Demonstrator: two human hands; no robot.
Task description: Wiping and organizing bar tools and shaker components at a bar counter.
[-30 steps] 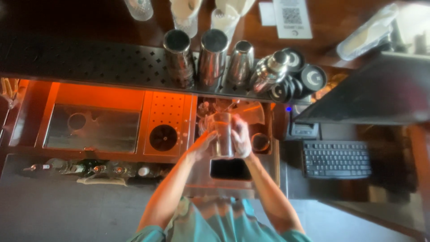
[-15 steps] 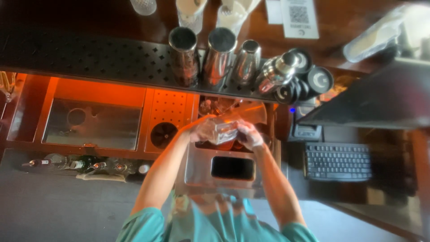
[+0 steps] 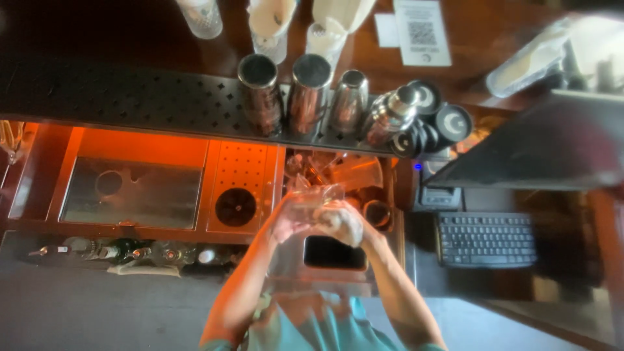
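A clear glass (image 3: 314, 197) lies tilted on its side between my two hands, above a well of glassware. My left hand (image 3: 286, 218) grips it from the left. My right hand (image 3: 342, 222) is cupped against its right end; the picture is too blurred to show whether it holds anything else. Just below the hands lies a dark flat screen (image 3: 335, 252).
Three metal shaker tins (image 3: 309, 95) and a cocktail shaker (image 3: 389, 116) stand on a black perforated bar mat (image 3: 130, 97). A steel sink (image 3: 133, 193) and a round rinser (image 3: 235, 207) sit to the left, bottles (image 3: 123, 249) below them. A keyboard (image 3: 486, 239) is at the right.
The glass stood upright between my hands a second ago; it has since been tipped onto its side and my hands have shifted slightly lower around it.
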